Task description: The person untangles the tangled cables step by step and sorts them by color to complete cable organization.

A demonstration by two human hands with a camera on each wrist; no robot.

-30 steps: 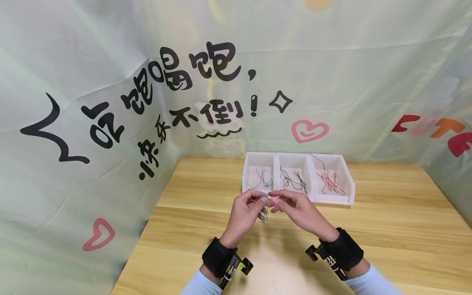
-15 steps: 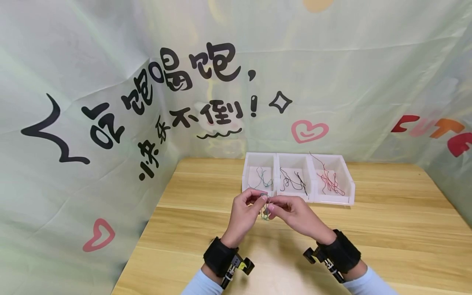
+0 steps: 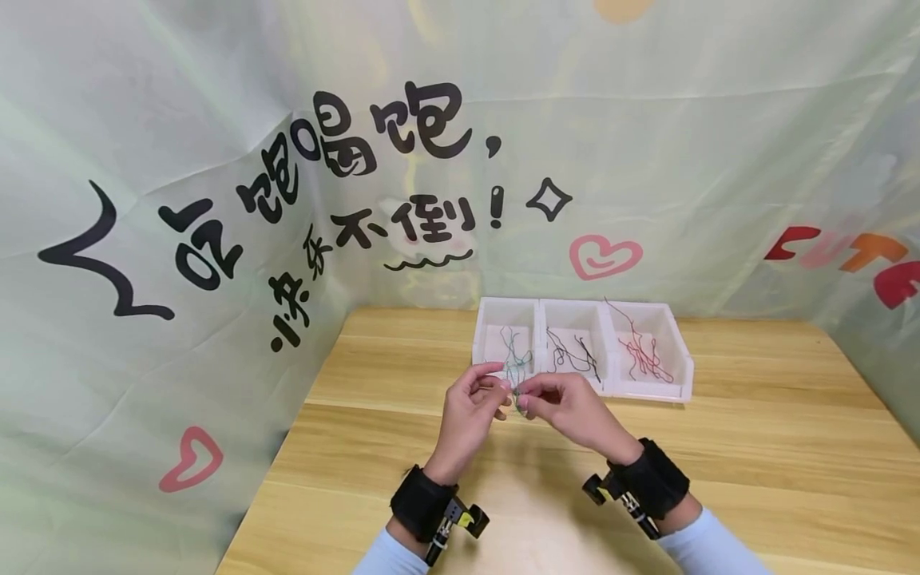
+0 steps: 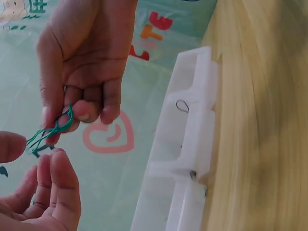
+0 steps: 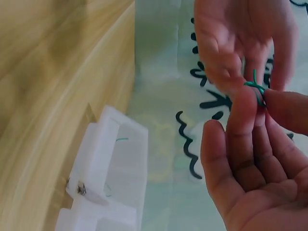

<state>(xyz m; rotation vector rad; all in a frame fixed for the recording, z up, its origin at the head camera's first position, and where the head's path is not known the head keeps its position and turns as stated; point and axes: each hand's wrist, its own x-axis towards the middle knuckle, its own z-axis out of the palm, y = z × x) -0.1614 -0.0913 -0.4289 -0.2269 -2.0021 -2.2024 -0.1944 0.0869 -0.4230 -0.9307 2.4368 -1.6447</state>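
Between the two hands is a small tangle of thin green thread (image 4: pixel 57 126). My right hand (image 3: pixel 571 407) pinches it between thumb and fingertips, with a short end poking up from the pinch in the right wrist view. At the other side of the tangle is my left hand (image 3: pixel 470 403), fingers bent and thumb spread from the fingertips. In the left wrist view its thumb tip (image 4: pixel 14 146) is right at the thread. From the head view, the fingertips and thread overlap the front of the left white bin (image 3: pixel 497 310).
More green thread (image 5: pixel 121 139) lies in the left bin. The middle bin (image 3: pixel 568 310) holds black threads (image 3: pixel 575 351), and the right bin (image 3: pixel 681 351) holds red threads (image 3: pixel 647 357). All stand on a wooden table (image 3: pixel 776 447) before a printed cloth backdrop (image 3: pixel 683 176).
The left hand's fingers have loosened and drawn slightly left from the thread. My right hand has come in to pinch the thread, which now stands higher, over the left bin.
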